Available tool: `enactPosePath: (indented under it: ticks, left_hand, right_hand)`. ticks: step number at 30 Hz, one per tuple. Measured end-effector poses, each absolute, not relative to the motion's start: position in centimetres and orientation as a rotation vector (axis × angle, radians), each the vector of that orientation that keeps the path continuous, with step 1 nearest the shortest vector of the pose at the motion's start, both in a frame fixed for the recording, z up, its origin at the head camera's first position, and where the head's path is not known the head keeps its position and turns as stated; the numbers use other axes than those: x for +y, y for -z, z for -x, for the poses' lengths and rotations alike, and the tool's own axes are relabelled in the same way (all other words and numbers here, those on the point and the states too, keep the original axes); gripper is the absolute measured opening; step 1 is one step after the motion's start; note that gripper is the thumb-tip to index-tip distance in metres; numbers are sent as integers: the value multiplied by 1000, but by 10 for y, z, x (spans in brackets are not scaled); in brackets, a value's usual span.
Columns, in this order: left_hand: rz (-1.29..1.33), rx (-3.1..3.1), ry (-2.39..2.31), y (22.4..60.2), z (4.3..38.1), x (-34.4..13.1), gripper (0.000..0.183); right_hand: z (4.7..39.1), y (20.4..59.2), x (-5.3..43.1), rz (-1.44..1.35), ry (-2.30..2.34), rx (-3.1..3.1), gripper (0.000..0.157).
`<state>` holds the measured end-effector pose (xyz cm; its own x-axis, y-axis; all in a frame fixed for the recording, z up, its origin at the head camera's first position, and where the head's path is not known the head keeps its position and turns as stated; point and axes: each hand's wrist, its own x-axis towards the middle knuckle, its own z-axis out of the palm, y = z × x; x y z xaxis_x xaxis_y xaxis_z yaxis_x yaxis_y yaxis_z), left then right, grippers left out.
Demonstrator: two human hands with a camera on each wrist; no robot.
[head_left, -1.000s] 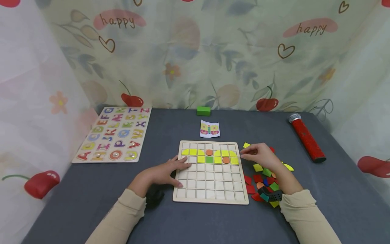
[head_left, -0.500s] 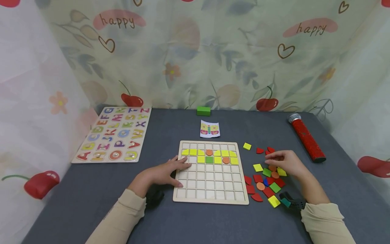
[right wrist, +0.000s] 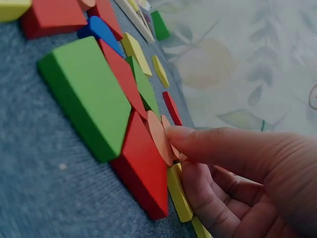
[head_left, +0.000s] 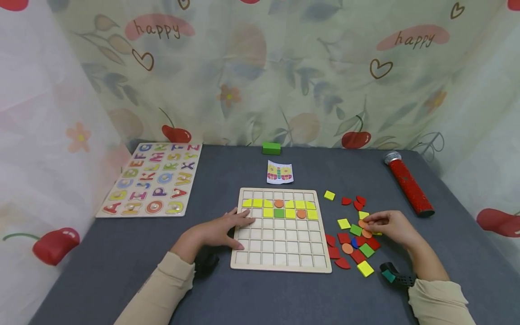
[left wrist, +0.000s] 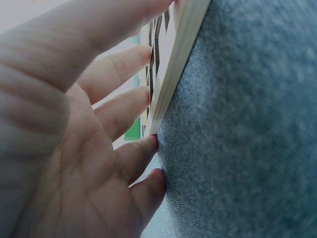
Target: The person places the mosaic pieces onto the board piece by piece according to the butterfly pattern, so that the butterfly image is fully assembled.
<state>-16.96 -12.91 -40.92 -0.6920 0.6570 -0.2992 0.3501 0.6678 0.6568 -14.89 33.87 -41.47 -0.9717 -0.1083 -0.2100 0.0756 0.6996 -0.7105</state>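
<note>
A square wooden grid board point(head_left: 281, 247) lies flat in the head view. Yellow tiles, two orange discs and a green square tile point(head_left: 279, 213) fill part of its upper rows. My left hand point(head_left: 222, 229) rests on the board's left edge, its fingers spread and fairly straight. To the right, among scattered tiles, my right hand point(head_left: 391, 226) pinches an orange disc point(head_left: 362, 224) between thumb and fingertips. In the right wrist view, another orange disc point(right wrist: 158, 136) stands in front of it, beside a red tile point(right wrist: 141, 168) and a green tile point(right wrist: 86, 99).
A small card with a butterfly pattern point(head_left: 280, 172) lies behind the board, with a green block point(head_left: 271, 148) farther back. An alphabet board point(head_left: 152, 180) is at the left. A red microphone point(head_left: 410, 187) lies at the right. Curtains enclose the dark table point(head_left: 260, 298).
My right hand has drawn back from beside the board's right edge, moving right and toward me, and now its fingertips are at an orange disc. The left hand has stayed put.
</note>
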Motion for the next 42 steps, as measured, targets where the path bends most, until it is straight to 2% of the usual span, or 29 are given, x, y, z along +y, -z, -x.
enactPosePath:
  ticks: [12,28,34,42]
  left_hand:
    - [-757,2359,-775,408,169,-128,75]
    - [-756,2363,-773,411,170,-127,76]
    - [-784,2348,-776,411,170,-127,75]
    - [-779,2363,-759,408,170,-128,75]
  right_hand:
    - [150,414,337,71,1050,2722,43]
    - [154,410,329,148,928,2778,33]
    - [159,407,329,126,977,2689,25]
    - [167,399,323,149,1106,2628,29]
